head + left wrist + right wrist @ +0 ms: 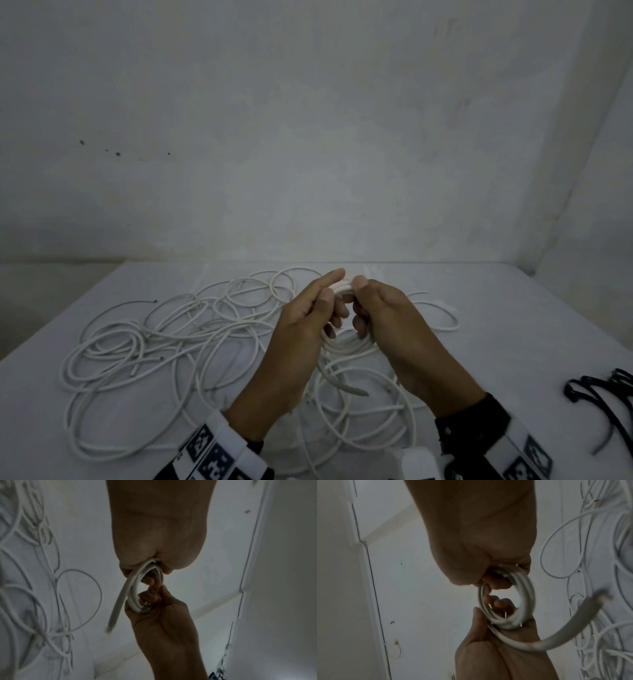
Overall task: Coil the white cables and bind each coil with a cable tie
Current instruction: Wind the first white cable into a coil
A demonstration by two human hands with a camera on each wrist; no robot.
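A white table (pixel 513 325) stands against a stained grey wall (pixel 308 137). Dark specks (pixel 116 153) mark the wall at far left.

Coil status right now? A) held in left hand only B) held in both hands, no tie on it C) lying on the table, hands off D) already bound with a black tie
B: the left hand and right hand each grip the small white coil above the table; its loose end hangs free, and no tie shows around it.
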